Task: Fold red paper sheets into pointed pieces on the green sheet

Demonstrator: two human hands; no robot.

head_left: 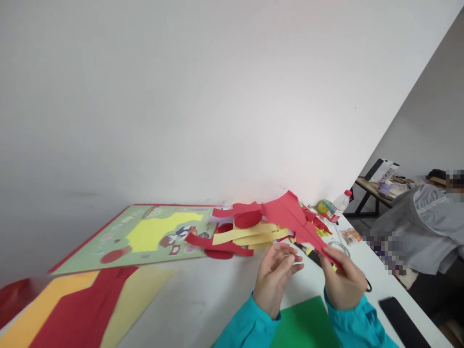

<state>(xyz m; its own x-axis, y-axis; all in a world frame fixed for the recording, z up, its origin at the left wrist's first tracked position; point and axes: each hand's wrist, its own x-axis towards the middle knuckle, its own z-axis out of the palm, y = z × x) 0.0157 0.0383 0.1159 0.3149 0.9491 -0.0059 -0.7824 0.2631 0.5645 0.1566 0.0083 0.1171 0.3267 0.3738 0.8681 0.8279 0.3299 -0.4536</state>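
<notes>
In the head view my right hand (344,278) is closed on the narrow end of a piece of red paper (290,215), whose wide part spreads up and to the left. My left hand (275,275) is beside it, a little lower, with its fingers loosely curled and apart and nothing visible in them. Behind both hands lies a heap of cut red and yellow paper strips (250,237). A green sheet (304,324) lies on the table under my forearms, partly hidden by the sleeves.
A green poster board (83,251) with a yellow middle lies at the left. Coloured sheets (79,309) overlap in front of it. A bottle (339,207), a small packet (351,236) and a black strip-shaped object (404,321) are at the right. A person in grey (420,227) is beyond the table.
</notes>
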